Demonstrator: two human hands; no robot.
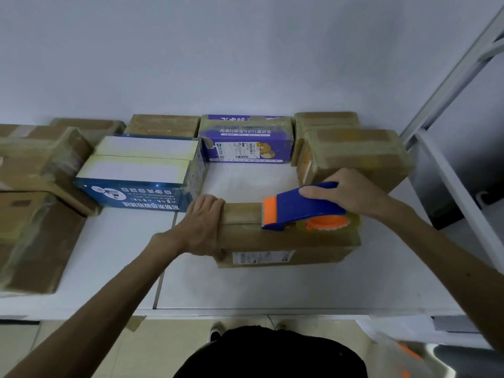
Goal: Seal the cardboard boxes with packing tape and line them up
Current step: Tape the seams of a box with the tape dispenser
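Box [286, 240], at the front middle of the table [245, 287], is being sealed: left hand [203, 225] fingers [214, 204], pressed together, are gripping its left end, right hand [342, 192] fingers [313, 192] are curling round the dispenser [298, 210] riding its top seam; taped boxes [357, 151] behind are apparently awaiting final lining-up.

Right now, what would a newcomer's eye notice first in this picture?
The blue and orange tape dispenser, gripped by the right hand, sits on the brown cardboard box at the centre of the white table. The left hand holds the box's left end. Behind, a purple box with a cartoon bear stands out.
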